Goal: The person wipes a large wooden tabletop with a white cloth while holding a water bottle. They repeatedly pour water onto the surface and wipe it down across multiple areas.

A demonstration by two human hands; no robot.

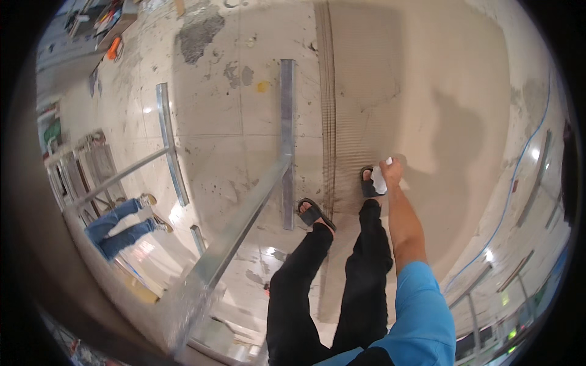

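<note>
My right hand [394, 173] is stretched out ahead of me, its fingers closed round a crumpled white cloth or paper [379, 180]. A bit of white also pokes out at the top of the fist. The white piece hangs beside the fist, in front of my right sandal [368, 185] as seen from above, and hides part of it. My left hand is not in view. Under my feet lies a wide beige sheet or board [366, 122] with a ribbed strip [326, 91] along its left side.
A metal stand with a long floor bar [287, 110] and a sloping beam [244, 210] is close on my left. Another metal bar [168, 134] stands farther left, near a person in jeans [119, 226]. A blue cable [519, 165] runs along the right. An orange tool [113, 49] is at far left.
</note>
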